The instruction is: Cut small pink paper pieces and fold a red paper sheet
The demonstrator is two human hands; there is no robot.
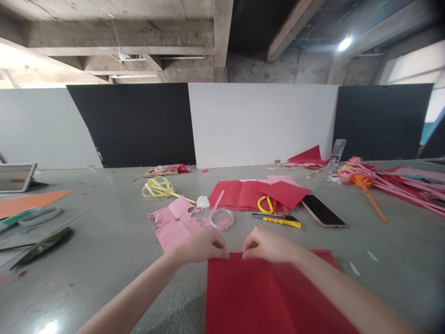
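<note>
A large red sheet of paper [250,297] lies in front of me, with a crease running down it. At its far edge, my left hand [205,246] pinches the paper near the left corner. A short way to the right, my right hand [267,245] pinches the same edge between thumb and fingers. Just beyond my hands sit a round clear tape roll [223,212] and a pink sheet with cut-out holes [174,222]. Yellow-handled scissors [266,204] and a yellow cutter knife [282,222] lie past my right hand.
Folded red paper [236,195] and a phone [323,211] lie farther back. Yellow ribbon [158,187] is at centre-left. On the right are pink strips [399,183] and an orange stick [375,205]. A green marker [17,218] lies left. Upright panels [264,125] stand behind.
</note>
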